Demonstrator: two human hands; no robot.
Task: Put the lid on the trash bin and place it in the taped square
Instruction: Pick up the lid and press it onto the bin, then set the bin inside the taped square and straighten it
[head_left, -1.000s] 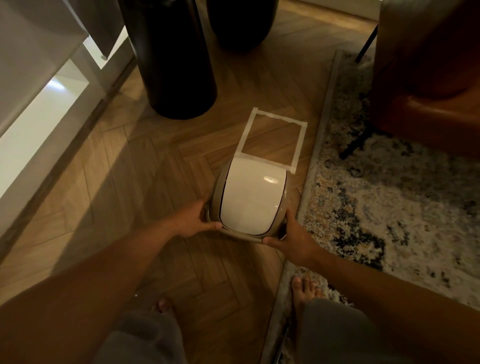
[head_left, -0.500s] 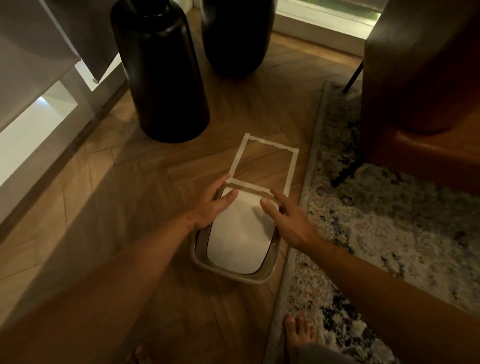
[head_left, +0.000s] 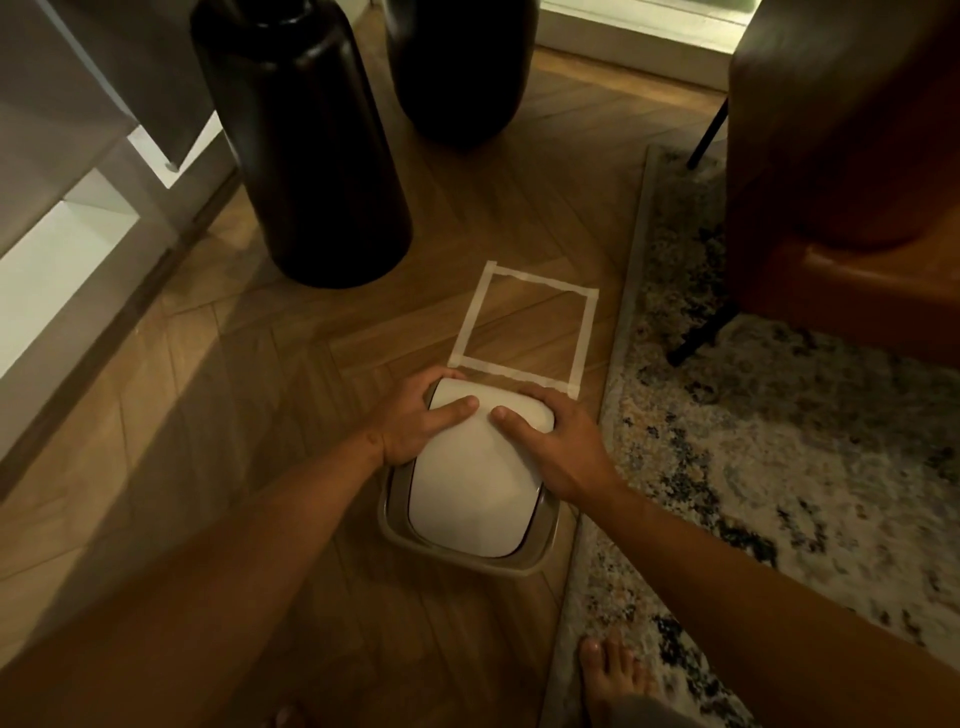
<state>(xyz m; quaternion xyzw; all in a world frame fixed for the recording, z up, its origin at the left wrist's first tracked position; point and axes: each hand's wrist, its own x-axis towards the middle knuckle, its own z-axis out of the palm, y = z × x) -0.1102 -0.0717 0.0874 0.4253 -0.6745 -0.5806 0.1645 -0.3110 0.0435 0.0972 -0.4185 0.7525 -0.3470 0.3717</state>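
- Left hand (head_left: 415, 423) and right hand (head_left: 563, 449) grip the lid's (head_left: 467, 488) far end, thumbs on top, fingers curled over, likely seating it on the trash bin (head_left: 467, 564).
- The bin stands on the floor just short of the taped square (head_left: 475, 312), with the rug (head_left: 779, 467) edge alongside. The path ahead looks open.

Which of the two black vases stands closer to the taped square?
The tall vase on the left; its base stands near the taped square, while the other vase stands farther back.
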